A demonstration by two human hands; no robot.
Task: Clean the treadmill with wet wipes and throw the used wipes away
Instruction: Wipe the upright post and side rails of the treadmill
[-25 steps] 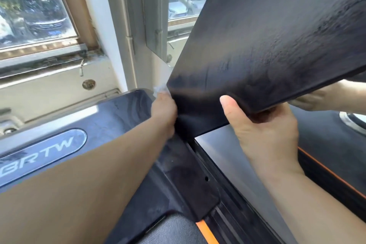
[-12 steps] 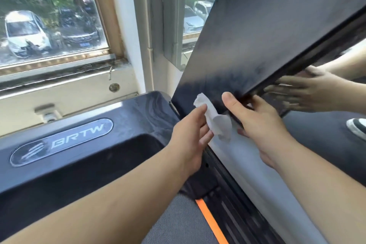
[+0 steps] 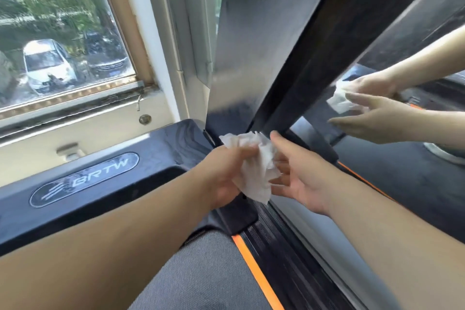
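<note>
Two hands meet by the treadmill upright point(image 3: 289, 78): left hand point(image 3: 225, 171) grips the wipe point(image 3: 255, 173), right hand point(image 3: 302, 178) open beside it.

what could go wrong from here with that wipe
1. The wipe is bunched in the left hand with a loose end hanging, and the right hand beside it is open. In a handover it might slip onto the side rail or belt below.
2. Crumpled like this, it may only smear the streaks on the dark upright rather than lift them. Refolding would likely help.
</note>
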